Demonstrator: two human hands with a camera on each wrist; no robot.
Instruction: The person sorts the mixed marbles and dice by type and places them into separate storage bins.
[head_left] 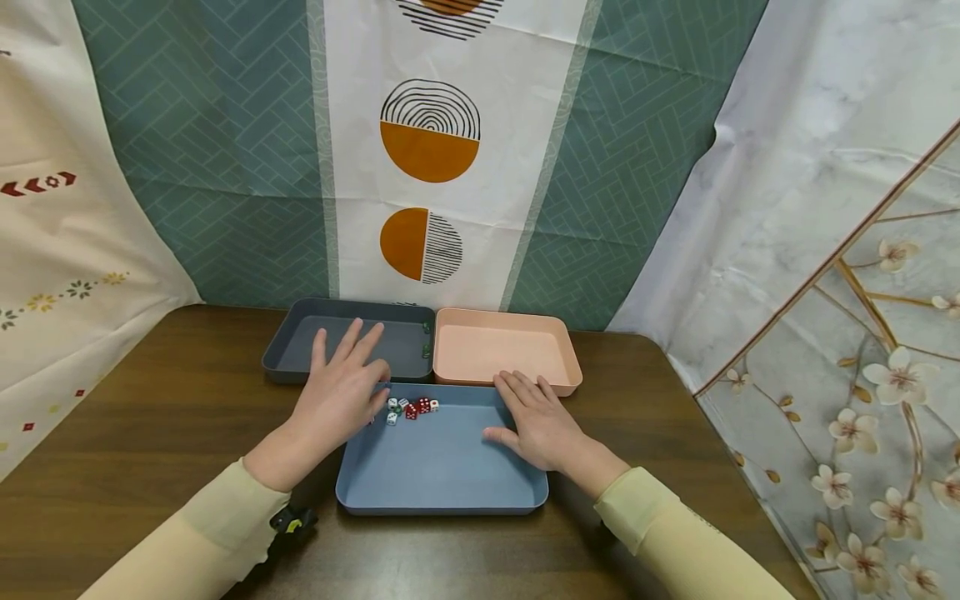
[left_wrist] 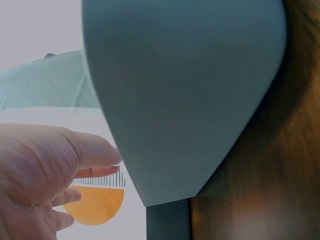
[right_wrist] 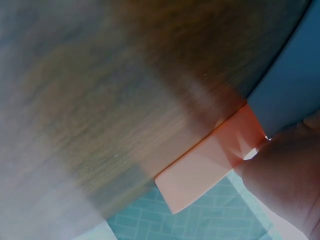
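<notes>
A blue tray (head_left: pixel 450 467) holds a small cluster of dice (head_left: pixel 411 410), red, white and green, along its back left side. My left hand (head_left: pixel 341 400) is over that tray's back left corner. Its thumb and index finger pinch at what looks like a small die, mostly hidden by the fingers, while the other fingers spread upward. In the left wrist view the blue tray's outer wall (left_wrist: pixel 185 100) stands close to the pinching fingertips. My right hand (head_left: pixel 536 421) rests over the blue tray's back right corner, fingers straight, their tips at the front rim of a pink tray (head_left: pixel 502 346).
Behind the blue tray on the left is a dark grey tray (head_left: pixel 348 308) with a few green dice (head_left: pixel 427 350) near its right wall. The pink tray sits beside it. A patterned cloth (head_left: pixel 427 192) hangs behind the wooden table (head_left: pixel 150 467).
</notes>
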